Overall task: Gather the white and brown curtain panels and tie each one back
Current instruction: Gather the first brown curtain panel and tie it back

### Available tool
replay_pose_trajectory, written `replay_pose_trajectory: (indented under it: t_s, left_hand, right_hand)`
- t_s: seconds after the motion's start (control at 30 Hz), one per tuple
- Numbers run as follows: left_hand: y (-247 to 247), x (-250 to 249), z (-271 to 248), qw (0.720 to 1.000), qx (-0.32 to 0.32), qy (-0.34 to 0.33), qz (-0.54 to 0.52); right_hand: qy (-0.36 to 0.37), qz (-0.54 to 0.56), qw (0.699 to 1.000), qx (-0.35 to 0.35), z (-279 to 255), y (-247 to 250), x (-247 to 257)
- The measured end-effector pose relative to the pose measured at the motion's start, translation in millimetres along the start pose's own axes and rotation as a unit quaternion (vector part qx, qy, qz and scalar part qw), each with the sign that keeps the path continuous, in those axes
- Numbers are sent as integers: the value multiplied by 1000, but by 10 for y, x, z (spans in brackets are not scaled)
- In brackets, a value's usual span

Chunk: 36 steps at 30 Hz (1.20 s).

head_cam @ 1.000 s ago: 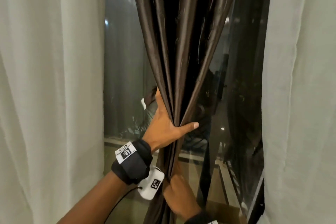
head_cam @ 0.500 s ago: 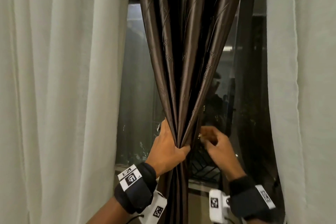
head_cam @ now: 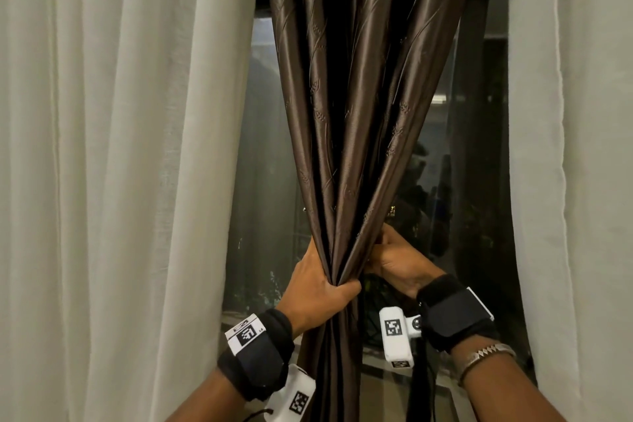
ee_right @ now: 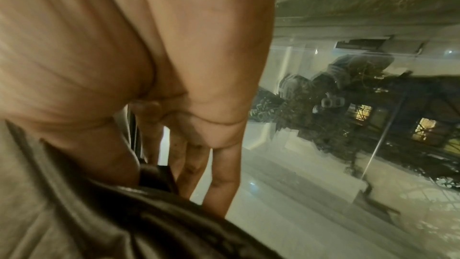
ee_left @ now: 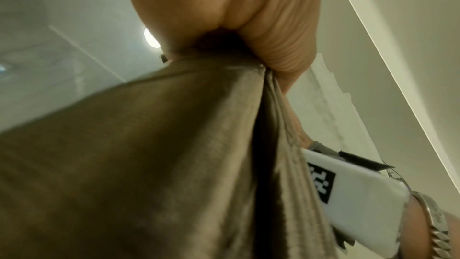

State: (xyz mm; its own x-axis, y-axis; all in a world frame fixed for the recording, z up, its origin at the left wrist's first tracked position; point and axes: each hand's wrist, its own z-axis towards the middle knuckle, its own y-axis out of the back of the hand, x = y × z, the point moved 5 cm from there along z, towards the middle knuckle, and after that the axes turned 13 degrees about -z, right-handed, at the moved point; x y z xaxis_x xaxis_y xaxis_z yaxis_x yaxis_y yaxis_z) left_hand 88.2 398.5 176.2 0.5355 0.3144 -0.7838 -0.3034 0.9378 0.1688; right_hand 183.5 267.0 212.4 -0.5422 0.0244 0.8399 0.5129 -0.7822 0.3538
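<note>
The brown curtain [head_cam: 346,113] hung vertically, pleats running top to bottom, between the white curtains [head_cam: 120,147]. Left hand [head_cam: 318,288] clamped round its gathered waist; right hand [head_cam: 394,260] gripped the folds beside it. No readable writing.

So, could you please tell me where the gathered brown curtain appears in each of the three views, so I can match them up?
Head: the brown curtain hangs centre frame, pinched to a waist low down by the left hand, the right hand beside it.
Left wrist: blurred brown folds fill the lower left.
Right wrist: dark folds across the bottom left.
Shared landmark: the window glass behind.
</note>
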Motion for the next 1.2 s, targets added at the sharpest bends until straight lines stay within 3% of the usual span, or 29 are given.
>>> replay_pose_trajectory:
  t_s: [0.13, 0.27, 0.37, 0.47, 0.57, 0.73, 0.83, 1.03, 1.2]
  left_hand:
    - [-25, -22, -18, 1000, -10, 0, 3]
    - [-3, -56, -52, 998, -49, -9, 35]
    - [-18, -48, -32, 998, -41, 3, 45]
    - [-41, -150, -39, 994, -17, -10, 105]
    - [-37, -237, -5, 992, 4, -31, 122]
    - [53, -130, 113, 999, -10, -44, -11]
    - [53, -188, 114, 992, -25, -72, -99]
    - [25, -116, 90, 981, -39, -36, -186]
    - [34, 58, 171, 963, -51, 46, -262]
  right_hand:
    - [39, -18, 999, -4, -14, -4, 99]
    - [33, -4, 999, -40, -11, 25, 85]
    - [18, 30, 999, -7, -18, -22, 100]
    - [42, -66, 996, -34, -19, -23, 225]
    - [71, -204, 972, -94, 29, 61, 378]
    - [119, -373, 915, -99, 21, 90, 726]
    - [100, -434, 892, -76, -19, 123, 829]
    - [-4, -263, 965, -16, -140, 300, 623]
    - [-27, -197, 979, -36, -303, 504, 573]
